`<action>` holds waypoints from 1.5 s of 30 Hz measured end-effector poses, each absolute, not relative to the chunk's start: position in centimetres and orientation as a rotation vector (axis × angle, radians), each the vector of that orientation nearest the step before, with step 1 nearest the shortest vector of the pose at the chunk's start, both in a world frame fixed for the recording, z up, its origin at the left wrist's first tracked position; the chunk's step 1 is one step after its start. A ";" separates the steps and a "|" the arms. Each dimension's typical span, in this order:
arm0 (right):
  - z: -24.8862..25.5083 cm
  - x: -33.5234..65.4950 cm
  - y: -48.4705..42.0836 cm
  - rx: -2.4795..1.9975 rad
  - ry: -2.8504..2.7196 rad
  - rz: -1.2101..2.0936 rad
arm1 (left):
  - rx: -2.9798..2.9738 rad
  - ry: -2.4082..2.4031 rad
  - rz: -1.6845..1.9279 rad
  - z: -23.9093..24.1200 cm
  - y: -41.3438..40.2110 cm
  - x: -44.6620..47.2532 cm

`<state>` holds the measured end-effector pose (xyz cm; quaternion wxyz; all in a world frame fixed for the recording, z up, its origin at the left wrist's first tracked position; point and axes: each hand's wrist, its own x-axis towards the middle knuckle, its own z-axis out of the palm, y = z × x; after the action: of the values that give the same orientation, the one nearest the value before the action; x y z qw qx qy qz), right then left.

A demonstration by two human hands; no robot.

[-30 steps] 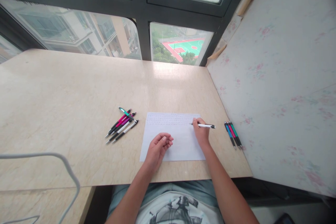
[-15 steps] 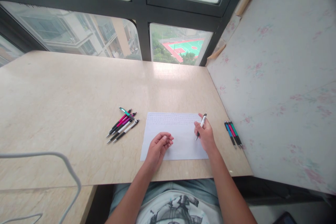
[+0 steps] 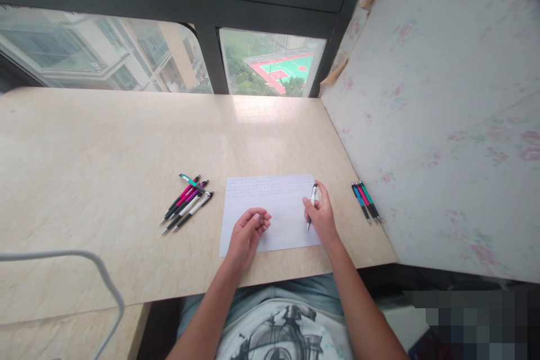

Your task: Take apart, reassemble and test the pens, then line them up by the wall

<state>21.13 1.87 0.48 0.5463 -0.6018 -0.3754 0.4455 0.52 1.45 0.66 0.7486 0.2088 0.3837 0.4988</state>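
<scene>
A sheet of white paper point(image 3: 287, 236) lies on the desk in front of me, with rows of handwriting across its top. My right hand point(image 3: 323, 216) is at the sheet's right side, closed around a white and black pen point(image 3: 313, 198). The pen's tip points down at the paper; I cannot tell whether it touches. Resting on the lower left part of the sheet is my left hand point(image 3: 248, 233), its fingers loosely curled in with nothing visible in them.
Several pens point(image 3: 185, 202) lie in a loose pile left of the paper. More pens point(image 3: 365, 201) lie side by side at right, near the flowered wall point(image 3: 442, 124). A grey cable point(image 3: 101, 270) loops over the left front of the desk point(image 3: 105, 169). Windows stand behind.
The camera view has shifted slightly, moving the scene left. The pen in my right hand now stands more upright. My left hand keeps its place on the paper.
</scene>
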 end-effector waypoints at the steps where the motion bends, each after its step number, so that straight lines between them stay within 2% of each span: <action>1: 0.4 21.1 1.8 -1.425 -0.893 1.041 | 0.455 0.837 1.091 0.7 1.4 0.5; 14: -0.4 21.5 1.4 -1.568 -0.989 0.991 | 0.463 0.837 1.088 0.6 1.5 0.5; 32: 0.4 22.5 -0.2 -1.377 -0.874 1.301 | 0.460 0.833 1.095 0.6 1.5 0.4; 45: -0.1 23.2 -0.6 -1.524 -0.867 1.192 | 0.470 0.809 1.098 0.2 1.5 0.5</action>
<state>23.15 -0.60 -0.12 0.4890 -0.6270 -0.3566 0.4904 0.46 1.48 0.25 0.7510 0.2154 0.3703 0.5025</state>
